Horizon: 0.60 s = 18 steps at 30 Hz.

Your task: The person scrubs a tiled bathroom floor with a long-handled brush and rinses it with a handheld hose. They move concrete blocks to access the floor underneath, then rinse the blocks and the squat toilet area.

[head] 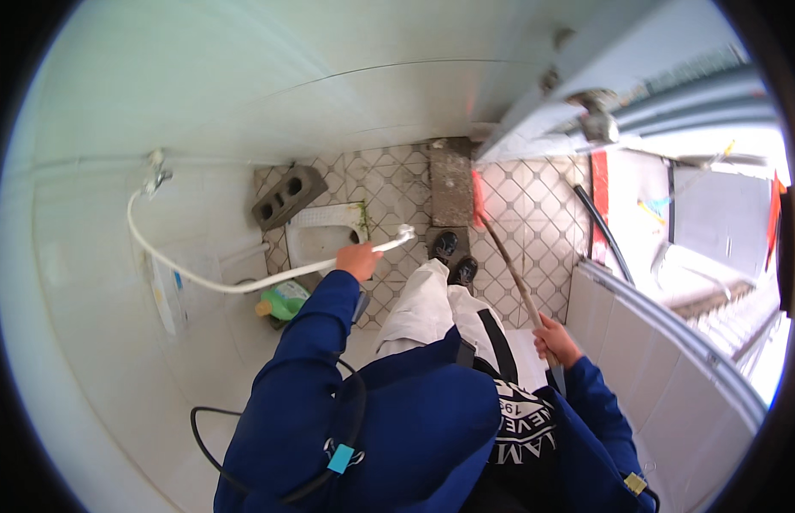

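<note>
My left hand [359, 261] grips a white hose [224, 286] a little way behind its end fitting. The hose runs back to a wall tap [156, 179] at the left, and its free end points right, over the tiled floor. In my right hand [556, 341] is a long wooden handle [514, 276], slanting down to a pinkish-red head [478, 197] that rests by the concrete step; its exact kind is unclear. Below my left hand lies a white squat toilet [324, 240], partly hidden by that hand and the hose.
A hollow concrete block [290, 196] leans beside the toilet. Near my left forearm is a green bottle [286, 300] with a yellowish cap. My shoes stand on a concrete step [451, 186]. At right are a door with a knob [596, 118], a black pipe [602, 224] and a metal-railed low wall [679, 327].
</note>
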{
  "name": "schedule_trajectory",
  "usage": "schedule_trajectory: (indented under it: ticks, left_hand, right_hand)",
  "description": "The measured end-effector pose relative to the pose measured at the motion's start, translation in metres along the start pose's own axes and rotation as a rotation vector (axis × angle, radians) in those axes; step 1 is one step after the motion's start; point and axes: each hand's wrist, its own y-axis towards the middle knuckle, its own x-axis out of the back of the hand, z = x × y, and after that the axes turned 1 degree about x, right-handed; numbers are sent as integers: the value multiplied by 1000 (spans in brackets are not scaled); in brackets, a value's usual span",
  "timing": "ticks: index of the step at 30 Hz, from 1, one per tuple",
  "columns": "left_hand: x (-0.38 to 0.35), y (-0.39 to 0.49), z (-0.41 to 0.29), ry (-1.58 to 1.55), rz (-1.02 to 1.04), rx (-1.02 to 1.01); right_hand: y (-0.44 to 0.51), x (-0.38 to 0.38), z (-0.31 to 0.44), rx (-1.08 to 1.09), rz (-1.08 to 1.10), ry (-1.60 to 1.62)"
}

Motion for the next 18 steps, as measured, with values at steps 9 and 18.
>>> schedule_trajectory:
  ticks: [9, 18]
  left_hand:
    - [21, 18, -30, -212, -142, 58]
    - [19, 17, -16, -318, -49, 298]
  right_hand:
    - [-17, 6, 12, -1, -145, -137]
    - [-22, 13, 23, -14, -214, -226]
